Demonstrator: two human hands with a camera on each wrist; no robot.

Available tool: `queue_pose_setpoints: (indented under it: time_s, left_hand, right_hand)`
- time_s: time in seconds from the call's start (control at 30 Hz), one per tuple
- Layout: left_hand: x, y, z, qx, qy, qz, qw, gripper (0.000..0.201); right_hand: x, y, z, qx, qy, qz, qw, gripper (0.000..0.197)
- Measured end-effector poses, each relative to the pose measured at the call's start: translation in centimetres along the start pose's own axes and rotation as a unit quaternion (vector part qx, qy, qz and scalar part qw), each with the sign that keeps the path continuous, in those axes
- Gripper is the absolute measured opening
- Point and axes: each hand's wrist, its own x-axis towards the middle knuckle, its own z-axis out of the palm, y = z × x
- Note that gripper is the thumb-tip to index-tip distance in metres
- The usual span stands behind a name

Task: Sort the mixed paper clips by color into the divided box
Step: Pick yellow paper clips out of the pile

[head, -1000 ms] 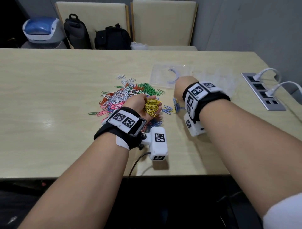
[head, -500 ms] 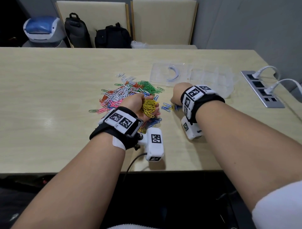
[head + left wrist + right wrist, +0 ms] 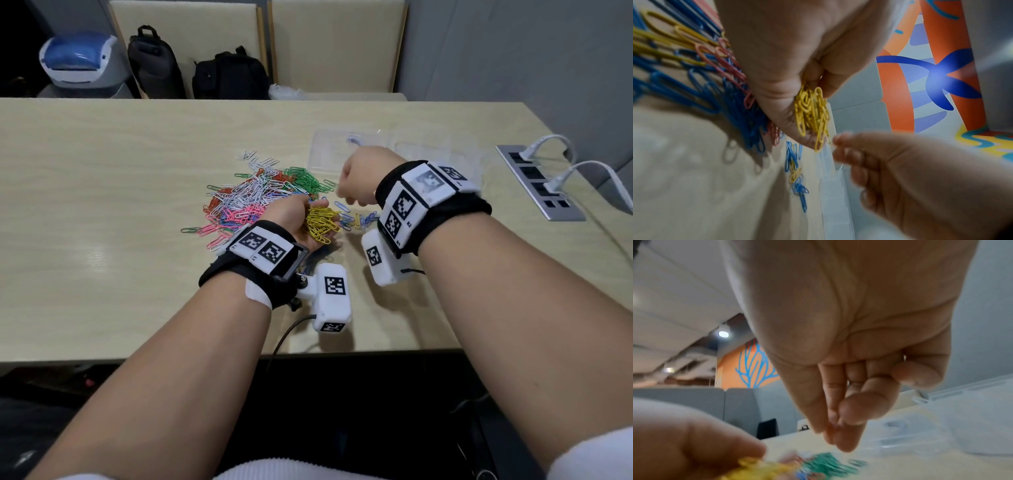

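- While the left hand [image 3: 297, 219] is sitting at the near right edge of the mixed clip pile [image 3: 253, 202], its curled fingers are cradling a bundle of yellow paper clips [image 3: 322, 224].
- From the left wrist view, those yellow clips are spilling out of the fist, gripped between thumb and fingers.
- Hovering above the table [image 3: 102, 205], the right hand [image 3: 359, 180] is bunching its fingertips [image 3: 840, 439] together; whether they are pinching a clip I cannot tell, it is too blurred.
- Just below it, a few blue and yellow clips [image 3: 358, 219] are lying loose on the wood.
- Beyond the right hand, the clear divided box [image 3: 428, 154] is lying at the far right of the pile, partly hidden by the wrist.
- Over at the table's right edge, a power strip [image 3: 537, 181] is sitting with white cables plugged in.
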Motion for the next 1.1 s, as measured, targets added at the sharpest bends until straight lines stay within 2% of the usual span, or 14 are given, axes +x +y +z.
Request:
queue_pose_setpoints:
  time_s: [0.03,0.1,0.17,0.2,0.27,0.33,0.37,0.47,0.53,0.7,0.8,0.87,1.0,1.1]
  left_hand:
    - [-0.1,0.0,-0.1,-0.007,-0.001,0.001,1.000,0.041]
    - [-0.4,0.1,-0.2,-0.021,-0.008,0.005,1.000,0.042]
    - [-0.5,0.1,-0.3,-0.029,-0.015,0.008,0.999,0.043]
    - [-0.6,0.1,-0.3,-0.032,-0.016,0.011,0.999,0.043]
    - [-0.7,0.2,-0.5,-0.033,-0.013,0.014,0.999,0.041]
    - [-0.8,0.2,-0.7,-0.027,-0.010,0.015,0.999,0.041]
    - [-0.8,0.2,-0.7,-0.028,-0.008,0.016,0.999,0.041]
    - [-0.7,0.3,-1.0,-0.041,-0.003,0.020,0.999,0.039]
    - [-0.6,0.3,-1.3,-0.046,0.003,0.021,0.999,0.038]
    - [-0.6,0.7,-2.2,-0.047,0.010,0.029,0.998,0.040]
    - [-0.7,0.8,-2.4,-0.042,0.011,0.032,0.999,0.040]
    - [-0.7,0.8,-2.3,-0.033,0.013,0.031,0.999,0.041]
    - [-0.5,0.7,-2.0,-0.018,0.010,0.027,0.999,0.044]
    - [-0.3,0.6,-2.1,-0.032,0.009,0.021,0.999,0.037]
  right_hand:
    - [0.6,0.7,0.6,-0.025,-0.001,0.014,1.000,0.021]
    - [2.9,2.1,2.1,-0.112,-0.057,0.070,0.990,0.025]
    - [7.3,4.6,5.1,-0.119,-0.103,0.120,0.980,0.037]
    - [8.0,4.6,5.5,-0.129,-0.126,0.129,0.975,0.039]
    - [9.7,5.9,6.8,-0.133,-0.126,0.124,0.975,0.033]
    - [6.9,4.2,4.9,-0.139,-0.102,0.134,0.976,0.026]
    - [5.2,3.4,3.8,-0.123,-0.080,0.135,0.980,0.029]
    - [1.1,1.2,2.5,-0.074,-0.056,0.097,0.991,0.032]
    - [0.7,0.5,2.6,-0.053,-0.043,0.081,0.994,0.034]
    - [2.6,0.9,3.3,-0.057,-0.039,0.070,0.995,0.020]
    - [1.4,0.7,2.8,-0.096,-0.032,0.074,0.992,0.022]
    - [0.4,0.3,2.1,-0.082,-0.008,0.060,0.995,0.016]
    - [-1.1,-0.9,0.2,-0.021,0.074,-0.018,0.997,0.020]
    - [-1.6,-2.7,-0.3,0.043,0.062,-0.103,0.992,0.018]
